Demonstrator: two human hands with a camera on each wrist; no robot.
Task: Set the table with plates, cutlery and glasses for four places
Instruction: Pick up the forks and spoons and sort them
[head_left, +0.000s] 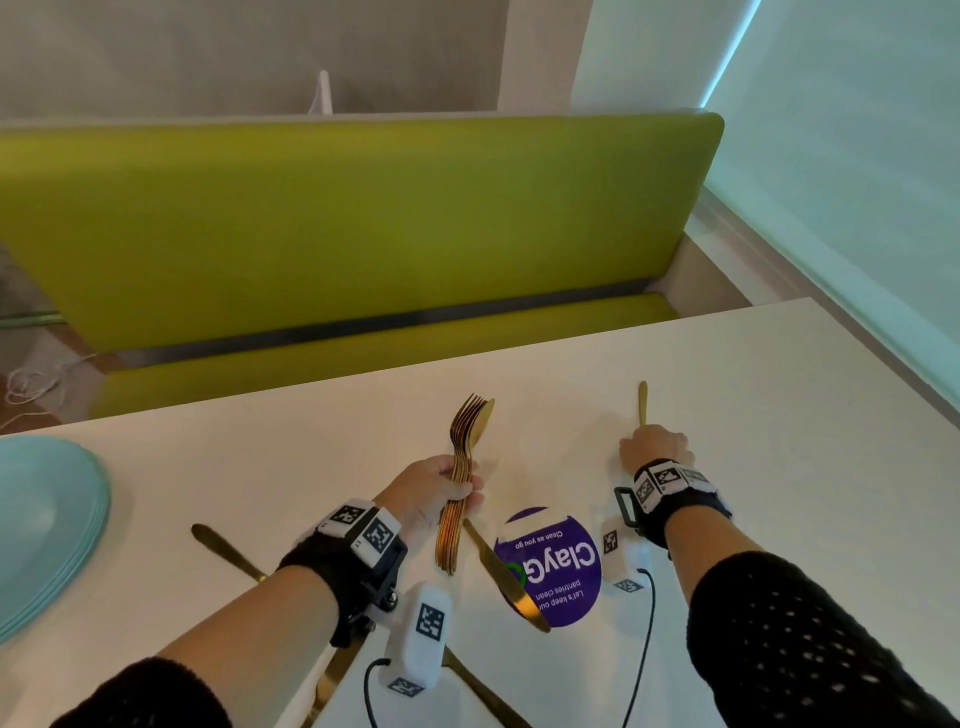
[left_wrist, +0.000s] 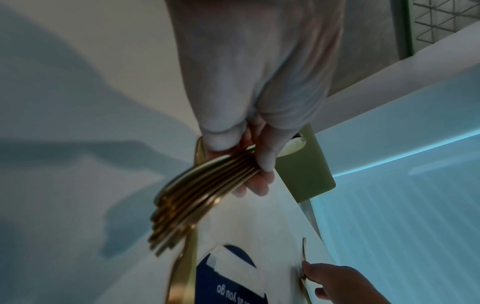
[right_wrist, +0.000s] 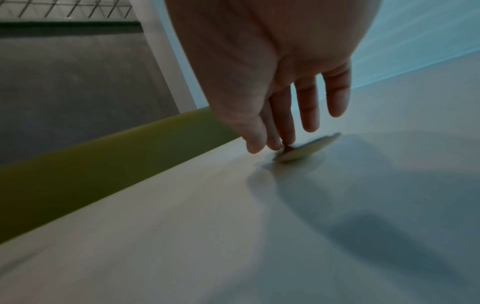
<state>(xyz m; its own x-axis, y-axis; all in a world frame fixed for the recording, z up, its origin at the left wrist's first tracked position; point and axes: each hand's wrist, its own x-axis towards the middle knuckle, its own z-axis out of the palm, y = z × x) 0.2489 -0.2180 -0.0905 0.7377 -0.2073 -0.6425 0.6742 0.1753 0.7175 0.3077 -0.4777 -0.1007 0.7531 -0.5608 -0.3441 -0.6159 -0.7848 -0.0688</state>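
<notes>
My left hand (head_left: 441, 486) grips a bundle of gold forks and spoons (head_left: 462, 467) by the handles, heads pointing away, just above the white table (head_left: 779, 415). In the left wrist view the fingers (left_wrist: 262, 158) curl round the bundle (left_wrist: 197, 197). To the right, my right hand (head_left: 655, 448) pinches the handle of a single gold spoon (head_left: 643, 400) between thumb and forefinger (right_wrist: 259, 142). Its bowl (right_wrist: 306, 149) lies on the table near the far edge. A stack of pale blue plates (head_left: 47, 525) sits at the left.
Gold knives lie on the table: one (head_left: 506, 571) across a purple round sticker (head_left: 566, 566), one (head_left: 223, 551) at the left, one (head_left: 483, 691) near the front. A green bench (head_left: 337, 223) runs behind the table. A wall (head_left: 857, 182) closes the right side.
</notes>
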